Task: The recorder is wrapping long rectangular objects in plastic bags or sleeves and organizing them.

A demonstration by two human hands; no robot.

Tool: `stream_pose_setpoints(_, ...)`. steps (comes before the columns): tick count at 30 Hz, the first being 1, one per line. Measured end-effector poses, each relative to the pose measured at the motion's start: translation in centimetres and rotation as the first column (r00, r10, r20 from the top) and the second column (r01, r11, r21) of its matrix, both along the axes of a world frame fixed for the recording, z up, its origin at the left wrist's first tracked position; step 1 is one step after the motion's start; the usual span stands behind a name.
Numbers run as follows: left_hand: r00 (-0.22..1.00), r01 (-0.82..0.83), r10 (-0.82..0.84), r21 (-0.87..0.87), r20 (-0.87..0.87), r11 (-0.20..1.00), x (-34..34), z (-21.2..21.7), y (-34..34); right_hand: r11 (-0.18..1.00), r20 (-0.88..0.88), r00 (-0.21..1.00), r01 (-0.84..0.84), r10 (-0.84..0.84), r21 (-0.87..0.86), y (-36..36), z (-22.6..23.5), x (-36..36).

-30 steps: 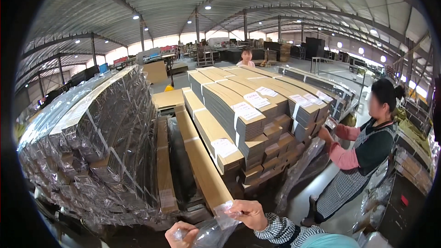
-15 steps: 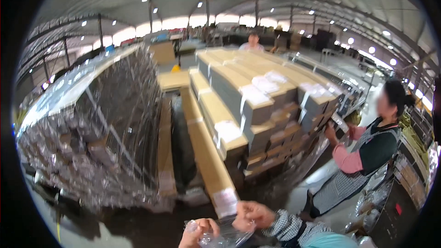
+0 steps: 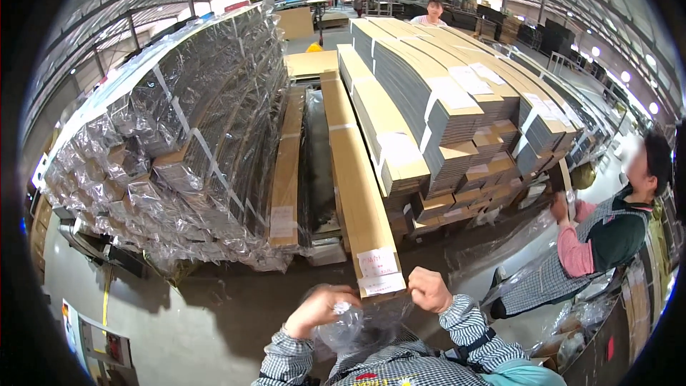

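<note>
My left hand (image 3: pixel 323 307) is curled round crumpled clear plastic film (image 3: pixel 346 329) in front of my body. Across from it, my right hand (image 3: pixel 430 290) is closed in a fist on the film's other side, just right of a long cardboard bundle's near end. That long brown bundle (image 3: pixel 355 179) points toward me, with white paper labels (image 3: pixel 379 271) on its near end. The film hangs between my hands, below and around that end. How far it reaches over the bundle I cannot tell.
Left stands a tall stack of film-wrapped dark bundles (image 3: pixel 207 136). Another stack of strapped cardboard bundles (image 3: pixel 443 111) rises on the right. A co-worker (image 3: pixel 600 236) in an apron stands at the right, hands at that stack. Another person (image 3: pixel 432 13) is behind it.
The view has tilted down, showing more of my sleeves and apron. My hands have moved farther apart, with the film between them. The co-worker at the right still works at the stack.
</note>
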State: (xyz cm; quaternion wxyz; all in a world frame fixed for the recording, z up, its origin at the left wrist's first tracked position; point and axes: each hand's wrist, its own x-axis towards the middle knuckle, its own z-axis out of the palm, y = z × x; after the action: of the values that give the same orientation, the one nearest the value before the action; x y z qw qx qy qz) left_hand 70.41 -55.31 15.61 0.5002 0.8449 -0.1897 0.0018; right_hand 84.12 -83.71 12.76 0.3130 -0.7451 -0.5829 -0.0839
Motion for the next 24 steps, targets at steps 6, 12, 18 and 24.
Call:
stream_pose_setpoints(6,0.903,-0.163,-0.155,-0.653,-0.400,0.739,4.1,2.2,-0.2,0.767,-0.788,0.599,0.437,0.141,0.469,3.9,2.0,0.0)
stream_pose_setpoints(12,0.935,-0.258,0.227,-0.087,-0.272,0.962,4.2,-5.8,1.7,0.869,-0.515,0.812,0.439,-0.275,0.227,3.5,-0.2,0.4)
stream_pose_setpoints(18,0.618,-0.750,0.779,-0.219,0.103,0.624,8.4,-3.2,-1.6,0.785,-0.633,0.723,0.550,-0.277,0.285,8.2,-4.7,6.7)
stream_pose_setpoints(24,0.778,-0.624,0.554,-0.255,-0.297,0.739,5.4,-2.4,1.3,0.814,-0.591,0.732,0.543,-0.338,0.207,5.7,-0.7,2.2)
